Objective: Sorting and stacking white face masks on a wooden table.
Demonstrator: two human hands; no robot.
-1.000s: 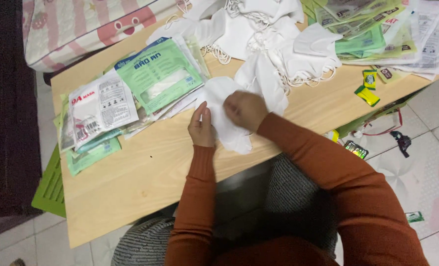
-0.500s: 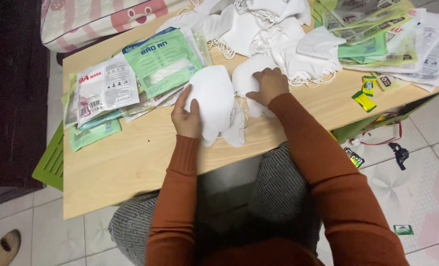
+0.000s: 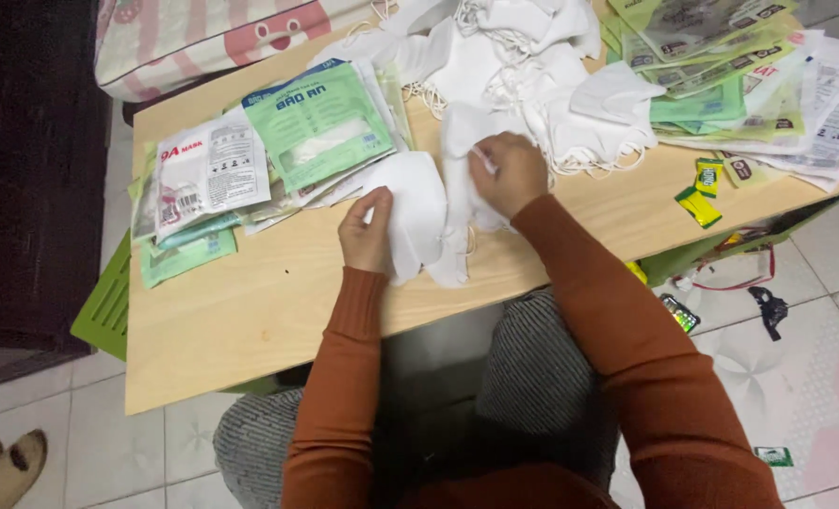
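On wooden table (image 3: 250,311), hands (image 3: 367,236) (image 3: 512,174) gripping white masks (image 3: 419,212).

Packet stack (image 3: 768,75) cut by right edge; slipper (image 3: 0,467) by left

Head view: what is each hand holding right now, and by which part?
Left hand holds a folded white mask by its left edge. Right hand grips another white mask near its upper middle, fingers pinching the fabric.

Packets (image 3: 278,151) left on the table (image 3: 250,320) — masks (image 3: 523,57) heaped behind, wrappers (image 3: 749,85) right.
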